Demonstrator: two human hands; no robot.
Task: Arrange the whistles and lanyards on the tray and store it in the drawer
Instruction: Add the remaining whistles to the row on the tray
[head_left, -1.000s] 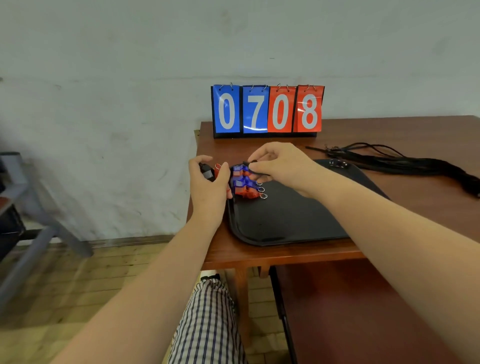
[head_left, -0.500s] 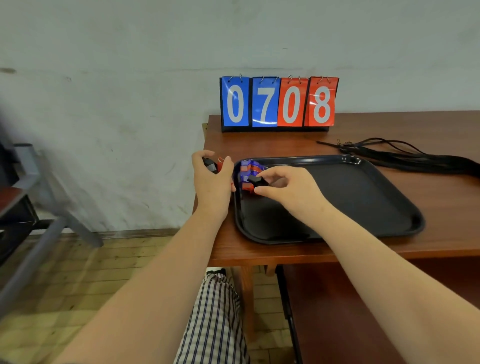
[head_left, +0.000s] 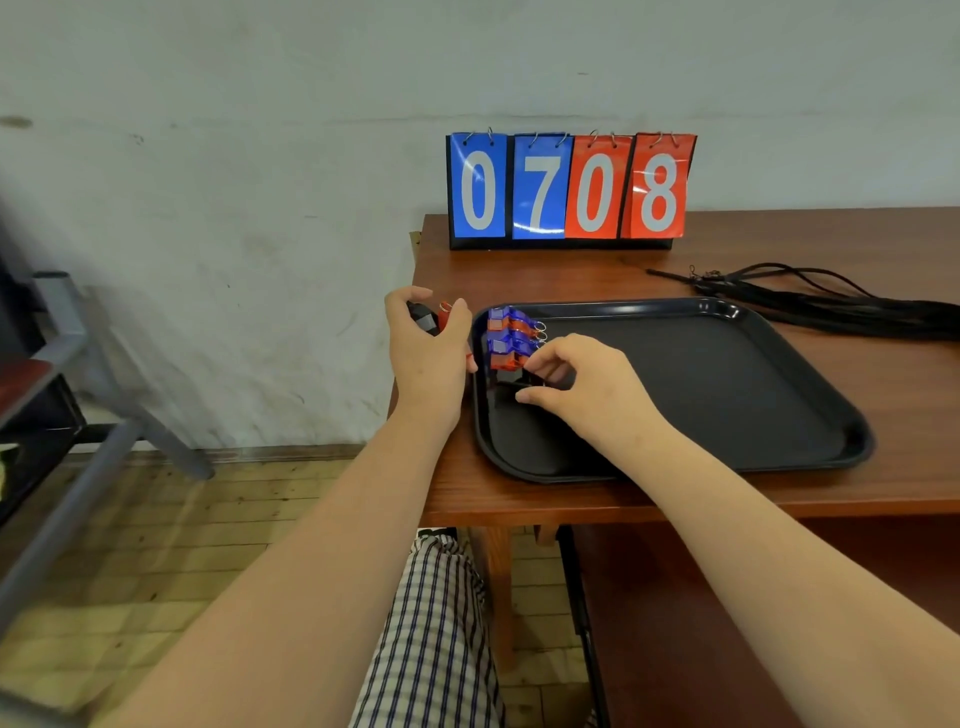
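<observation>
- Whistles (head_left: 511, 338), blue and red, lie in a row in the far-left corner of the tray (head_left: 727, 395).
- Right hand (head_left: 587, 387) pinches a dark whistle (head_left: 511, 383) at the row's near end, with its fingers curled.
- Left hand (head_left: 428, 356) grips black and red whistles (head_left: 428, 318) beside the tray's left rim.
- Lanyards (head_left: 831, 306) lie on the table (head_left: 519, 270) beyond the tray.

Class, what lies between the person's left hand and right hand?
In the head view, the left rim of the tray and a row of blue and red whistles inside it lie between the left hand and right hand.
</observation>
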